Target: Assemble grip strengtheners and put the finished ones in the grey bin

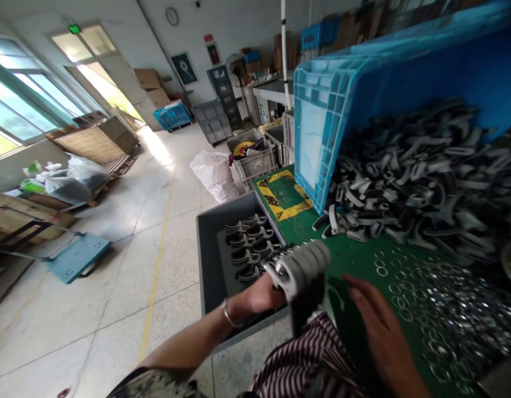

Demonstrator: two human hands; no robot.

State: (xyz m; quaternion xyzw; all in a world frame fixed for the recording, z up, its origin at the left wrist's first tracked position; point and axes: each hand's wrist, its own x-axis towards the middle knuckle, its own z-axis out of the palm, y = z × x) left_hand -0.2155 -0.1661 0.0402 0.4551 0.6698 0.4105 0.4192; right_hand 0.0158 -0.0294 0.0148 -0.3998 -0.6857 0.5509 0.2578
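Observation:
My left hand (pixel 265 293) is closed around a row of several grey metal handle parts with black grips (pixel 307 265), held side by side above the grey bin's edge. The kind of tool they belong to cannot be made out. Similar black-and-grey parts (pixel 247 257) lie in rows inside the grey bin (pixel 203 260). My right hand (pixel 379 326), slightly blurred, is over the green tabletop with its fingers stretched out and nothing visible in them. Just right of it lie loose metal rings (pixel 400 301) and a pile of small shiny metal pieces (pixel 466 307).
A blue crate (pixel 315 132) lies tipped on the green table (pixel 346 257), with a heap of grey and black parts (pixel 404 177) spilling out. Behind the bin stand a white sack (pixel 216 177) and a grey crate (pixel 257 166). A blue trolley (pixel 79 257) stands on the floor at left.

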